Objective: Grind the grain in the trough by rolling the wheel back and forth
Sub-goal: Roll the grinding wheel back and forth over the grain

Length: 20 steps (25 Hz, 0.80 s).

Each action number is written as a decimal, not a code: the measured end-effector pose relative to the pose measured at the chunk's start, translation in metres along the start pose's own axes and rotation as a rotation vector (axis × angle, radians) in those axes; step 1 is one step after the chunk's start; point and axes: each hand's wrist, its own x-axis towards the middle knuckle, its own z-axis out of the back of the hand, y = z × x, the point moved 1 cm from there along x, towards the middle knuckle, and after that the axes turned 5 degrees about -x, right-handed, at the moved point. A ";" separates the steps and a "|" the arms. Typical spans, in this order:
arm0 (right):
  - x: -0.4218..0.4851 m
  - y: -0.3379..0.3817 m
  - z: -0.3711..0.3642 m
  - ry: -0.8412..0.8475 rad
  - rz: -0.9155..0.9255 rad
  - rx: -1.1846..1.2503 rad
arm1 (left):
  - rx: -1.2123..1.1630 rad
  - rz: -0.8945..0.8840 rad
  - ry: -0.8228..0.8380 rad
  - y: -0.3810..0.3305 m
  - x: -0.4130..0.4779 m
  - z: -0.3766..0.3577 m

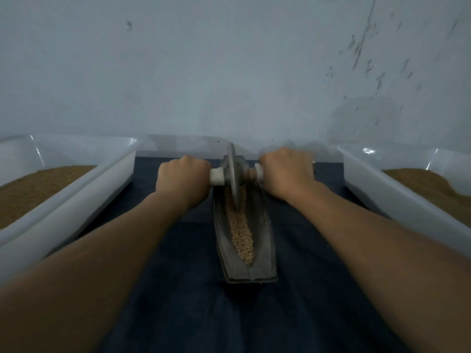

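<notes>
Both arms stretched fwd, our left hand [182,175] & right hand [286,171] fisted round the axle handle either side of the wheel [233,174], w/ the wheel upright in the trough [262,240] on the grain [242,233].

left tub [76,200], right tub [397,200] flank trough [263,238], wall [229,72] behind, near cloth [191,301] open
</notes>
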 end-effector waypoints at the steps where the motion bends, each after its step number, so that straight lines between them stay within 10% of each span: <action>1: -0.006 -0.002 0.002 -0.008 0.019 -0.007 | 0.017 -0.027 0.003 0.003 -0.005 0.003; 6: -0.087 -0.027 -0.009 -0.434 0.112 0.109 | 0.068 -0.425 -0.384 0.022 -0.056 0.017; 13: 0.002 -0.001 -0.007 -0.014 0.002 -0.008 | 0.013 -0.049 0.017 0.003 0.001 0.002; 20: -0.077 -0.026 -0.013 -0.394 0.097 0.022 | 0.102 -0.351 -0.283 0.021 -0.050 0.017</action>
